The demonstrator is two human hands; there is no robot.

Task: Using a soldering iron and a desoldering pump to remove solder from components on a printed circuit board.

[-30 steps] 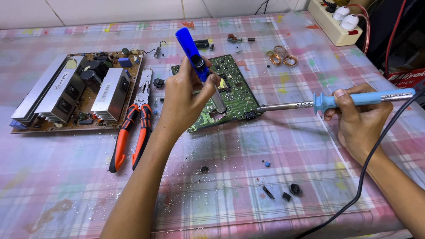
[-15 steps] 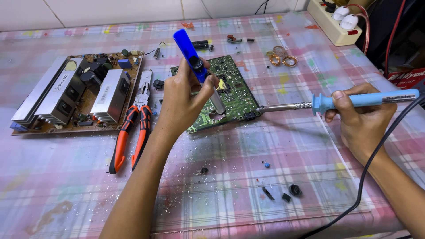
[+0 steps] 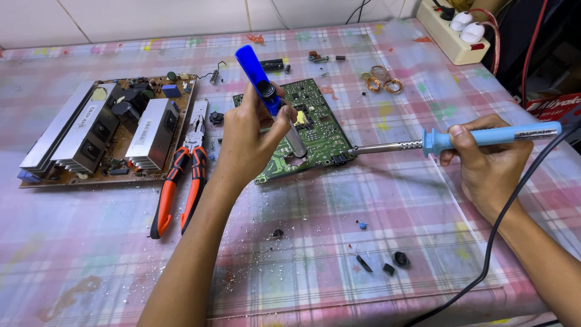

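My left hand (image 3: 254, 136) grips a blue desoldering pump (image 3: 259, 80), tilted with its metal tip down on the green circuit board (image 3: 315, 118). My right hand (image 3: 490, 163) holds a soldering iron with a light blue handle (image 3: 490, 138); its metal tip (image 3: 357, 150) touches the board's right edge near a small black connector. A black cord runs from the iron past my right forearm.
A brown power board with silver heat sinks (image 3: 103, 130) lies at the left. Orange-handled pliers (image 3: 178, 188) lie beside it. Copper wire coils (image 3: 381, 82) sit behind, a power strip (image 3: 454, 30) at the back right. Small loose black parts (image 3: 387, 263) lie on the checked cloth.
The pump's top has shifted slightly left as my left hand adjusted it on the board. The soldering iron stays at the board's edge.
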